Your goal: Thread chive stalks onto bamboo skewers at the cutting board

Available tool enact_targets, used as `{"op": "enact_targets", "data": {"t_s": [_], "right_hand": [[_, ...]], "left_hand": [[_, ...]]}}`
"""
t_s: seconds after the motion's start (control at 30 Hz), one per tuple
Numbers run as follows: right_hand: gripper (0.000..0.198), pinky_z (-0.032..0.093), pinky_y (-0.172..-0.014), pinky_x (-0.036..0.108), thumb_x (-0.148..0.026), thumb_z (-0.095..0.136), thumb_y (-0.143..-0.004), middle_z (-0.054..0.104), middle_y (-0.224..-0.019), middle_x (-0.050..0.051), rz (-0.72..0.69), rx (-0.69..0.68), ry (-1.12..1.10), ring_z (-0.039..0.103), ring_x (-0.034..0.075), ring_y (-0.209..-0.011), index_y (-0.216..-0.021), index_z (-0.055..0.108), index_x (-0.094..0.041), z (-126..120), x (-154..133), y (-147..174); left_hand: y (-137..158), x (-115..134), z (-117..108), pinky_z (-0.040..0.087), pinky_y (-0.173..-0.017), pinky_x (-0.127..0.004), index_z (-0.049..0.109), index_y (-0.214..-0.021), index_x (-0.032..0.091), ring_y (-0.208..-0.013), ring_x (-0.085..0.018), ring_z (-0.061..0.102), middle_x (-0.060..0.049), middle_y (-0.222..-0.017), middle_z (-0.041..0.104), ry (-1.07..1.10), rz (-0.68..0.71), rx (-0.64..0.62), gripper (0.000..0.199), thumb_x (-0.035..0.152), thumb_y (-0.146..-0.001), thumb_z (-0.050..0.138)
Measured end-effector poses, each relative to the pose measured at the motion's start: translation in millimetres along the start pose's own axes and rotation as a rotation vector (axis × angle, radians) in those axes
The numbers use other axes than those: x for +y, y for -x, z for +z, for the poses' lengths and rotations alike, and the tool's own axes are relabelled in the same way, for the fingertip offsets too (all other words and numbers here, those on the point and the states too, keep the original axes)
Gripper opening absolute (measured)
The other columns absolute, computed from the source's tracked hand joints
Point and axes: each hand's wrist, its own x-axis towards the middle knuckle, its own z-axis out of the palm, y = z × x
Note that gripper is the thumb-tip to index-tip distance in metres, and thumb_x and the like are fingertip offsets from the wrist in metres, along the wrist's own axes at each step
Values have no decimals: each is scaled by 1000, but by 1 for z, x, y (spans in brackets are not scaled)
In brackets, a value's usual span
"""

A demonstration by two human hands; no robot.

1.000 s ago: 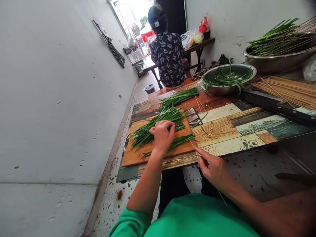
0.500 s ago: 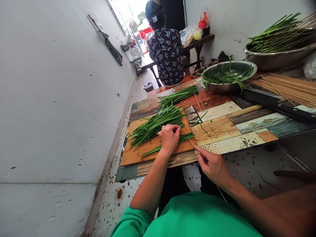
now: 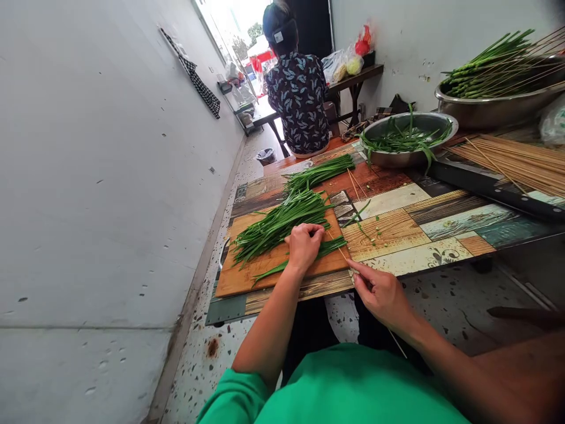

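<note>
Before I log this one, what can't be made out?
Head view: whether the left hand holds anything, hidden by its own back.
Head view: part of the skewer, covered by the right hand.
Head view: the right end of the large bowl, cut off by the frame edge.

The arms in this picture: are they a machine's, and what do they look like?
No, they are a person's. Both the left hand and the right hand are bare, with no glove, watch or cable showing. The forearms are bare too. The left sleeve is plain green, matching the shirt, and ends near the elbow. The right sleeve cannot be made out.
</note>
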Motion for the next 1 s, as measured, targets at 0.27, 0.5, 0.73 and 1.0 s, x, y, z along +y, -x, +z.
{"op": "enact_targets", "data": {"t_s": [0.27, 0.5, 0.73, 1.0], "right_hand": [[40, 38, -43, 20, -22, 44, -84, 73, -77, 6, -9, 2, 40, 58, 11, -52, -115, 66, -10, -1, -1, -1], [40, 44, -49, 21, -23, 44, -85, 73, -78, 5, 9, -20, 36, 57, 11, -52, -115, 66, -12, -3, -3, -3], [40, 41, -45, 21, -24, 44, -85, 73, -77, 5, 27, -27, 20, 57, 12, -51, -117, 66, -12, -3, -2, -2], [39, 41, -46, 21, -24, 44, -85, 71, -71, 4, 36, -30, 21, 58, 12, -50, -115, 66, -12, -4, -4, -3]], "left_hand": [[0, 2, -1, 38, -73, -28, 74, -84, 22, -85, -17, 61, -1, -92, 73, 15, 4, -6, 15, 27, -80, 60], [1, 4, -3, 39, -81, -31, 74, -86, 22, -92, -18, 60, -2, -95, 72, -9, 17, -26, 16, 26, -81, 59], [0, 4, -2, 40, -82, -31, 74, -87, 22, -93, -18, 59, -3, -95, 71, -17, 21, -30, 17, 26, -82, 59], [2, 5, -3, 40, -83, -30, 73, -85, 21, -94, -18, 58, -2, -94, 71, 23, 42, -20, 14, 24, -81, 60]]}}
